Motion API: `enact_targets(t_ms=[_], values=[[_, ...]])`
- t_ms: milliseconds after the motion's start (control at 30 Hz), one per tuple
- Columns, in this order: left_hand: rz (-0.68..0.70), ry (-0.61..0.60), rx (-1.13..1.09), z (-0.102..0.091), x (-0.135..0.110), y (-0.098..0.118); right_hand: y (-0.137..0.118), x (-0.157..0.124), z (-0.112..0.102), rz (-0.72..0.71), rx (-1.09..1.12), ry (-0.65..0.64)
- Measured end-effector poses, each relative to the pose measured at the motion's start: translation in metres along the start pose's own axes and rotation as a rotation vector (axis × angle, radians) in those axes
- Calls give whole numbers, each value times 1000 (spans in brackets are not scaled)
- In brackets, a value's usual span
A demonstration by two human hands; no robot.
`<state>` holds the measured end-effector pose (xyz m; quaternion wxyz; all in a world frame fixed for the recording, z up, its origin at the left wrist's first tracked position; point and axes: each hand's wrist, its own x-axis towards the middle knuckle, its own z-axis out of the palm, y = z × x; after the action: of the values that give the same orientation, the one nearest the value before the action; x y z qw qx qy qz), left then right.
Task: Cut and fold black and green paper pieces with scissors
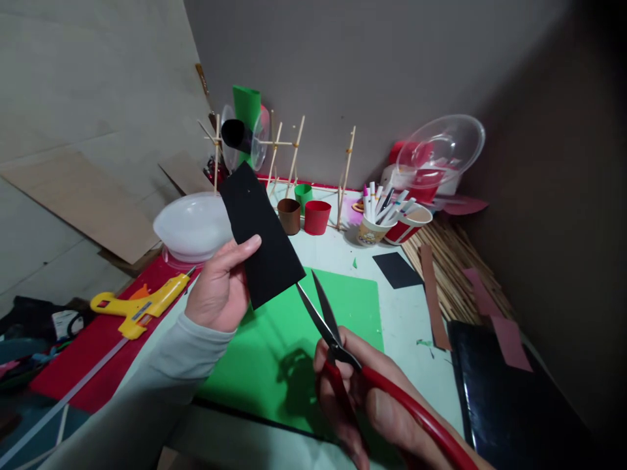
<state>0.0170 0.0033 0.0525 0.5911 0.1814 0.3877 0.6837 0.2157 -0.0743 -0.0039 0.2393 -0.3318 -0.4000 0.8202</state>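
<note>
My left hand (pixel 219 288) pinches a black strip of paper (pixel 259 234) and holds it up at a slant above the table. My right hand (pixel 365 398) grips red-handled scissors (pixel 337 346). Their blades stand apart, with the tips touching the strip's lower right edge. Under both hands lies a green sheet (pixel 274 352) on the white table.
A yellow glue gun (pixel 140 303) lies on a red sheet at the left. An upturned white bowl (pixel 193 225), brown, red and green cups (pixel 317 217), stick frames, a cup of markers (pixel 377 219) and a clear bowl (pixel 441 153) stand behind. Paper scraps and a black folder (pixel 514 405) lie at right.
</note>
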Motion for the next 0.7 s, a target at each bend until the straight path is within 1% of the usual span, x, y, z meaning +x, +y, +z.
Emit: enact_targets(t_ms=[133,233,333,400,467,567,700], values=[[-57,58,17,2,-1,1,-5,-1,-1,-15,9,-21],[-82,100,33,4,0,1,-10,-2,3,-49,21,-6],[-93,97,33,3,0,2,-12,-2,7,-1,31,22],[-87,82,32,2,0,2,-11,-2,7,26,33,6],[-78,66,35,2,0,1,-8,-3,5,15,27,-33],[-78,73,34,1,1,1,-2,-5,0,-3,27,-73],[-78,103,18,1,1,1,1,-7,-2,15,40,-59]])
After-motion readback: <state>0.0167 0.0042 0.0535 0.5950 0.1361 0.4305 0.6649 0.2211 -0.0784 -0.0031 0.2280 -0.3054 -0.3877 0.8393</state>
